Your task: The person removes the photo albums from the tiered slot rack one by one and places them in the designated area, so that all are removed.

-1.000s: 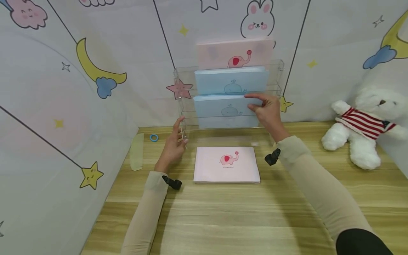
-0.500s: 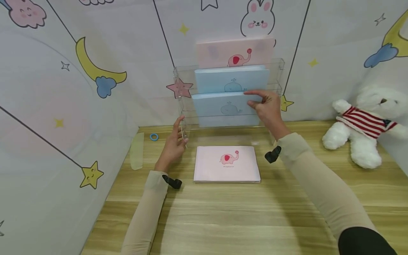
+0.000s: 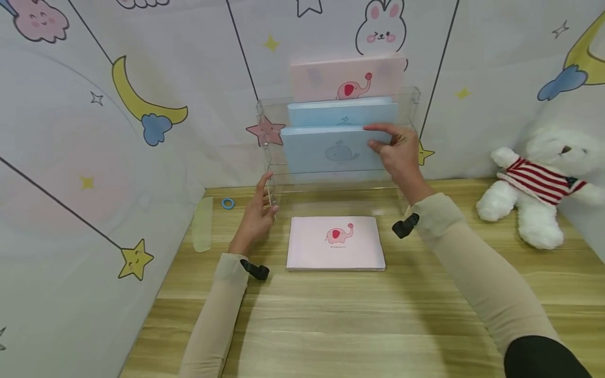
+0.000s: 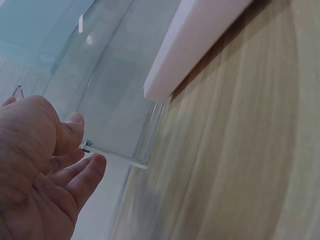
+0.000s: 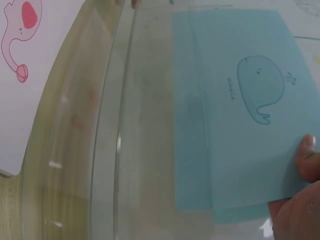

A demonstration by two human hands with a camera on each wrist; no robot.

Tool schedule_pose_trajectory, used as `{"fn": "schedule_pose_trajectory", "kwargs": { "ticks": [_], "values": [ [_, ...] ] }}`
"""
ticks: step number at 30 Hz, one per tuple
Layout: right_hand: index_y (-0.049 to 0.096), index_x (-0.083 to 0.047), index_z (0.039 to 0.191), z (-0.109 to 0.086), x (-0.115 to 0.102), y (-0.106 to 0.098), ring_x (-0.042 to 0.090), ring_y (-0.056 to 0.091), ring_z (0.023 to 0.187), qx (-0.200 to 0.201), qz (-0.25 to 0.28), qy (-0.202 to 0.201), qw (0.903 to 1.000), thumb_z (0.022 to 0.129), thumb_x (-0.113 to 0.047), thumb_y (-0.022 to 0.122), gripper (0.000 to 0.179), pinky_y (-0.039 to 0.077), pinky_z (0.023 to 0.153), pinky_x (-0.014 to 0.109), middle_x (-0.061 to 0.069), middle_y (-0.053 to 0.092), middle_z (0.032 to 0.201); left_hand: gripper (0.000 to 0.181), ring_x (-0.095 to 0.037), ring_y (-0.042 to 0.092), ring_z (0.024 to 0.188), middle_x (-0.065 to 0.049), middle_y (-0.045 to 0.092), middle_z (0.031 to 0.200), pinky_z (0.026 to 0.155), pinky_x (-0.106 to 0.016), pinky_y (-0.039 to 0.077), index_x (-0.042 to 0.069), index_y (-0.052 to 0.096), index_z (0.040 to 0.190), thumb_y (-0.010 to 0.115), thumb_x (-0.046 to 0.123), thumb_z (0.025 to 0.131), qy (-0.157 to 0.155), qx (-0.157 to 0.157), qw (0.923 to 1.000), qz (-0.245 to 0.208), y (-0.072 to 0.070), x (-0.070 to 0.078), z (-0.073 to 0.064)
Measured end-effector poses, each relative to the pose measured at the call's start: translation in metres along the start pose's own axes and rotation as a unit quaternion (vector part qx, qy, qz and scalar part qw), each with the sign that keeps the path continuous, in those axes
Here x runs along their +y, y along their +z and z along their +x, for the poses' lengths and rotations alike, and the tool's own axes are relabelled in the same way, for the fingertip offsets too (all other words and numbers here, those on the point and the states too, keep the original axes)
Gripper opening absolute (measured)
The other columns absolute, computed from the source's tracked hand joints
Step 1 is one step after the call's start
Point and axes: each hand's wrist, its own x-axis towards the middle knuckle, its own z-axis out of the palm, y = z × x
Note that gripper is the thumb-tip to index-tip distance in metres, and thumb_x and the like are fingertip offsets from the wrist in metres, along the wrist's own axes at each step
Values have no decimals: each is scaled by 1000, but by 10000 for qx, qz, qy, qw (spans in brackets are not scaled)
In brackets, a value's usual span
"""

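My right hand (image 3: 402, 160) pinches the top right edge of the front light-blue notebook (image 3: 326, 149), which has a whale drawing. In the right wrist view the thumb lies on the cover of this blue notebook (image 5: 250, 140), whose lower part is still behind the clear front lip. My left hand (image 3: 256, 218) holds the left side of the clear acrylic rack (image 3: 337, 195); in the left wrist view its thumb and fingers stand on either side of the rack's edge (image 4: 117, 156). A second blue notebook (image 3: 326, 114) and a pink elephant one (image 3: 316, 81) stand in higher tiers behind.
A pink elephant notebook (image 3: 309, 247) lies flat on the wooden table (image 3: 307, 325) before the rack. A blue ring (image 3: 228, 203) and a pale green strip (image 3: 202, 226) lie to the left. At the right a white teddy bear (image 3: 541, 220) sits against the patterned wall backdrop (image 3: 198, 52).
My right hand has raised the front blue notebook in the rack, so it covers more of the blue one behind. The left hand has stayed at the rack's side.
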Motion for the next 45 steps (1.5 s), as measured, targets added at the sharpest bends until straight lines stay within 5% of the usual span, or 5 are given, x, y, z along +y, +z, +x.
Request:
{"fn": "schedule_pose_trajectory", "kwargs": {
  "ticks": [10,20,29,40,45],
  "values": [
    [87,-17,112,2,-12,-6,2,67,104,187,212,-253,9993,94,6,77,31,53,83,12,-7,81,123,98,-52,58,141,-30,50,156,109,-60,58,48,15,168,58,-11,103,49,-23,9999,-90,0,-1,0],
    [86,-15,113,2,-29,-14,5,74,111,276,268,-255,9989,94,7,76,31,62,104,26,-5,81,121,97,-51,59,141,-28,50,155,111,-58,58,47,14,169,58,-10,104,-30,-29,10000,-56,0,-2,-1],
    [86,-13,113,-5,-38,-28,8,73,115,306,442,-204,9983,93,9,76,31,61,108,31,-9,81,118,99,-49,60,141,-28,51,153,111,-58,58,52,13,168,58,-9,104,-57,-43,10000,-45,0,-2,-1],
    [87,-10,108,-17,-32,-50,2,69,89,642,810,-113,9946,88,14,79,33,58,78,12,-8,81,112,96,-49,59,142,-30,49,154,111,-58,58,48,13,169,58,-7,105,-90,-34,9999,43,0,1,0],
    [86,-7,108,-26,-26,-63,2,73,85,803,1011,-53,9916,85,17,79,33,58,76,11,-10,81,105,99,-49,59,142,-31,49,156,110,-58,58,51,13,168,58,-9,104,-80,-51,9999,44,1,2,0]
  ]
}}
